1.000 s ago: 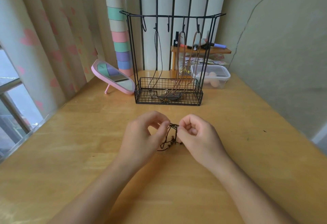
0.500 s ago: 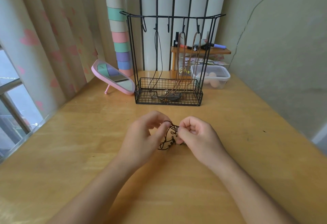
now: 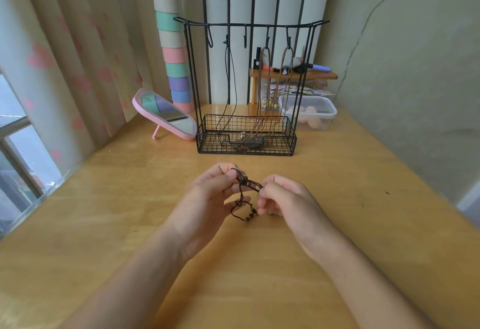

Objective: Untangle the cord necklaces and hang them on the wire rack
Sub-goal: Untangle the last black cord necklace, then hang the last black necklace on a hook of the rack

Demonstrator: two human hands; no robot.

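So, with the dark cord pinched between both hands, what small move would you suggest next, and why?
Probably ease the hands apart to loosen the tangle. The left hand and right hand each pinch the cord, which is bunched between them with a beaded loop dangling, so it seems not yet ready for a free hook on the rack.

Smooth pale wood table [image 3: 337,224], varnished to a soft sheen, grain and board joints showing. At 12 o'clock, rack [image 3: 246,25] of thin black wire, metal by its look, coated with a slight gloss; brown cords [image 3: 268,89] on it smooth and leather-like; dark cord [image 3: 241,193] at centre matt, strung with small hard beads. At 11 o'clock, mirror [image 3: 166,114] with glossy pink plastic frame and shiny glass; box [image 3: 324,110] at 1 o'clock clear plastic; curtain [image 3: 65,56] at 9 o'clock matt cloth; wall [image 3: 415,82] at 2 o'clock matt, rough, cracked.
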